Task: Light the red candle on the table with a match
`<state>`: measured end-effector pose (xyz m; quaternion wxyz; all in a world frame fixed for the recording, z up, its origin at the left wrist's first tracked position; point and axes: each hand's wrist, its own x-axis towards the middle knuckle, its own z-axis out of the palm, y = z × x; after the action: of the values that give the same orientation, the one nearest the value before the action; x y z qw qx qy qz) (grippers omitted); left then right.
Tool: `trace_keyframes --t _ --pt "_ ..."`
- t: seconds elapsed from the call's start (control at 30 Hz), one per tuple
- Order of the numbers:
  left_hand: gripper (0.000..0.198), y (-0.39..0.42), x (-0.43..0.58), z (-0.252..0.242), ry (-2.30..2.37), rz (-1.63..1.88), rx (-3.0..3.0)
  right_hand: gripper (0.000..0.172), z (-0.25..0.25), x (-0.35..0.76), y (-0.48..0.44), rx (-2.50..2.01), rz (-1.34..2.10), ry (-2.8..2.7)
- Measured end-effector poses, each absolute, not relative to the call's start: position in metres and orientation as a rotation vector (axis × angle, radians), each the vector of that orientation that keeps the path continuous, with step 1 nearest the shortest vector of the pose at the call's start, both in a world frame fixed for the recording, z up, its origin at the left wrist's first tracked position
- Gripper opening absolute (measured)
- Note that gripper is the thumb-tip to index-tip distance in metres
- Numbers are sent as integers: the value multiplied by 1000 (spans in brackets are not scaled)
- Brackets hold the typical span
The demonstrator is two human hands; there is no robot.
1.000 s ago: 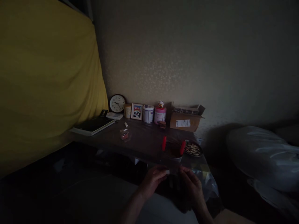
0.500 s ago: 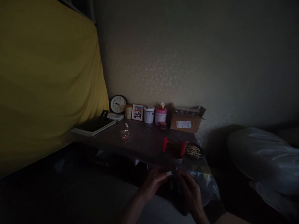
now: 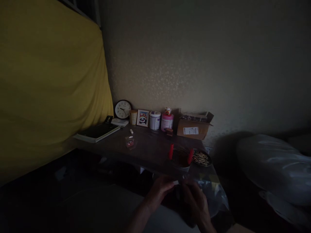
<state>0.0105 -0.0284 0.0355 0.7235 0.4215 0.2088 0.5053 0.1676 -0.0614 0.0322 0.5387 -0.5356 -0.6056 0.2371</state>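
Observation:
Low in the head view, my left hand (image 3: 157, 192) is closed, with a small white piece (image 3: 175, 183) pinched at its fingertips. What kind of piece it is I cannot make out in the dim light. Close beside it, my right hand (image 3: 198, 197) has its fingers bent together toward the same spot. Anything between those fingers is hidden by shadow. Both hands are in front of the table's near edge, just short of a round pan (image 3: 184, 166) with two red upright handles. A dark dish (image 3: 209, 164) of thin pale sticks stands at the pan's right.
On the table (image 3: 150, 145) lie a small clear packet (image 3: 130, 141) and a white piece (image 3: 131, 131). Along the wall stand a clock (image 3: 123, 109), a framed panda picture (image 3: 143, 118), two tubs (image 3: 155, 120) and a cardboard box (image 3: 201, 129). Clear plastic sheeting (image 3: 218, 194) hangs at the right corner.
The view has shifted very slightly, so the table's things sit a little lower. My right hand's fingers have moved slightly; the left hand still pinches the white piece.

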Motion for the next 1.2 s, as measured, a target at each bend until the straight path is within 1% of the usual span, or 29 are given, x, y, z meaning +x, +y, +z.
trace_keyframes --t 0.27,0.53,0.83,0.97,1.2 --pt "27 -29 11 39 463 1102 924 21 34 167 -62 -1255 530 -1503" --pt "23 -25 11 28 551 1130 953 23 33 167 -62 -1267 529 -1493" --pt "25 -24 8 30 603 1153 936 24 34 166 -61 -1306 538 -1314" --pt "26 -26 8 33 608 1136 918 25 35 165 -60 -1333 478 -1269" --pt "25 -25 9 31 614 1144 946 22 31 159 -60 -1321 314 -1438"
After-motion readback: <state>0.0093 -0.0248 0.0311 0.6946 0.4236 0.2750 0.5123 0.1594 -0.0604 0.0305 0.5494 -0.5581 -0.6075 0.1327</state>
